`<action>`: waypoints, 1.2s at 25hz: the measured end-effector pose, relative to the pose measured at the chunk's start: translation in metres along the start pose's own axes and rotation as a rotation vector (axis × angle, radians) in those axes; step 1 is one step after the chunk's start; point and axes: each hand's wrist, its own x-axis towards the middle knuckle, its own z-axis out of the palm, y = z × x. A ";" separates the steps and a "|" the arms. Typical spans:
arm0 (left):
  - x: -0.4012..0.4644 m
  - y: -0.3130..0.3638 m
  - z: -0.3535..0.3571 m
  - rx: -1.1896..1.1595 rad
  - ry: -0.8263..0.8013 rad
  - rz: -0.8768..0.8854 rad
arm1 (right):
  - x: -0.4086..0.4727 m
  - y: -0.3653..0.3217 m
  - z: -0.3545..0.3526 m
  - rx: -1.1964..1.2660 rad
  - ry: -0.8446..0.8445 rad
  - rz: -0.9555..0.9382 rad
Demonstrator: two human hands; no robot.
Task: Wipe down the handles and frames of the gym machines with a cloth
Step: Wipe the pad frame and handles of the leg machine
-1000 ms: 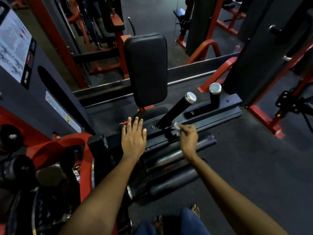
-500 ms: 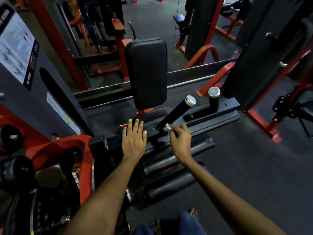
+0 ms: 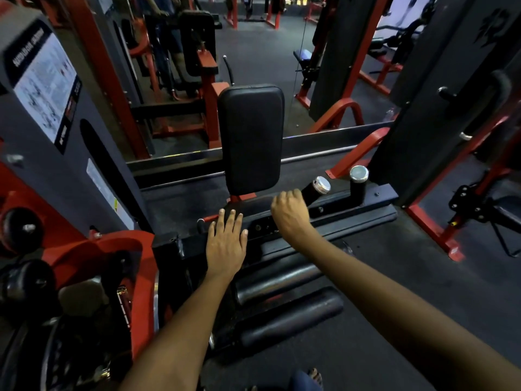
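Change: right hand (image 3: pixel 290 213) has climbed from the foot of the slanted black cylindrical handle with the silver end cap (image 3: pixel 315 190) to about its middle; the left hand has kept its place.
Right hand: fingers curled round the handle shaft, knuckles toward the camera; the cloth, a pale scrap at the fingertips half a second ago, is now hidden under the hand, so it can only be judged to sit between palm and grip.
Left hand: left hand (image 3: pixel 227 241) lies flat, fingers straight and together, pressing on the black steel frame beam (image 3: pixel 352 218) at about 9 o'clock from the right hand; it holds nothing.
Handle axis: long axis runs from the beam up toward 2 o'clock, the silver cap bare just beyond the right hand's knuckles.
Next handle: short upright black post with a silver cap (image 3: pixel 358 182) stands near, at 2 o'clock from the right hand, well apart from the left.
Nearer hand: the right, by a clear margin.
Judgement: the stroke probably finishes toward the cap along that axis; the beam under the left hand remains for later.
Behind: upright black padded backrest (image 3: pixel 251 136) at 11 o'clock.
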 end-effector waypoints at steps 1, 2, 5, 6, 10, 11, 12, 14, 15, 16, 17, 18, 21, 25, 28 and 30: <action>0.000 0.000 0.000 -0.002 0.001 0.006 | 0.001 -0.010 0.010 0.051 -0.030 -0.053; 0.000 -0.001 0.001 0.001 0.004 0.010 | 0.000 -0.019 0.019 0.098 -0.058 -0.112; 0.000 -0.002 0.001 -0.008 0.001 0.017 | -0.011 -0.024 0.051 0.115 0.192 -0.288; 0.000 -0.002 0.001 -0.010 -0.004 0.018 | -0.016 -0.017 0.059 0.119 0.291 -0.364; -0.001 -0.001 0.000 -0.011 0.003 0.020 | -0.051 0.016 0.087 0.262 0.460 -0.552; -0.001 -0.001 0.001 -0.017 0.007 0.023 | -0.063 0.021 0.093 0.417 0.501 -0.458; -0.001 -0.001 0.002 -0.017 0.011 0.025 | -0.073 0.024 0.095 0.654 0.486 -0.242; 0.001 -0.002 0.003 -0.011 0.018 0.018 | -0.067 0.030 0.090 1.196 0.466 0.375; 0.001 -0.002 0.004 -0.020 0.013 0.016 | -0.054 0.034 0.083 1.399 0.447 0.634; 0.001 -0.001 0.004 -0.024 0.007 0.018 | -0.039 0.033 0.081 1.550 0.416 0.730; 0.001 -0.001 0.004 -0.017 0.004 0.019 | -0.024 0.028 0.080 1.712 0.367 0.696; 0.001 -0.001 0.004 -0.011 0.011 0.018 | -0.012 0.018 0.082 1.842 0.316 0.650; 0.000 0.000 0.002 -0.005 -0.002 0.014 | -0.009 -0.017 0.098 1.948 0.249 0.751; 0.004 0.002 -0.003 0.005 -0.046 0.011 | -0.013 -0.042 0.097 1.850 0.344 1.026; 0.004 0.003 -0.003 0.037 -0.102 0.001 | -0.020 -0.032 0.081 1.867 0.271 1.010; 0.002 0.002 -0.006 0.023 -0.157 -0.017 | -0.031 -0.014 0.083 1.833 0.139 0.894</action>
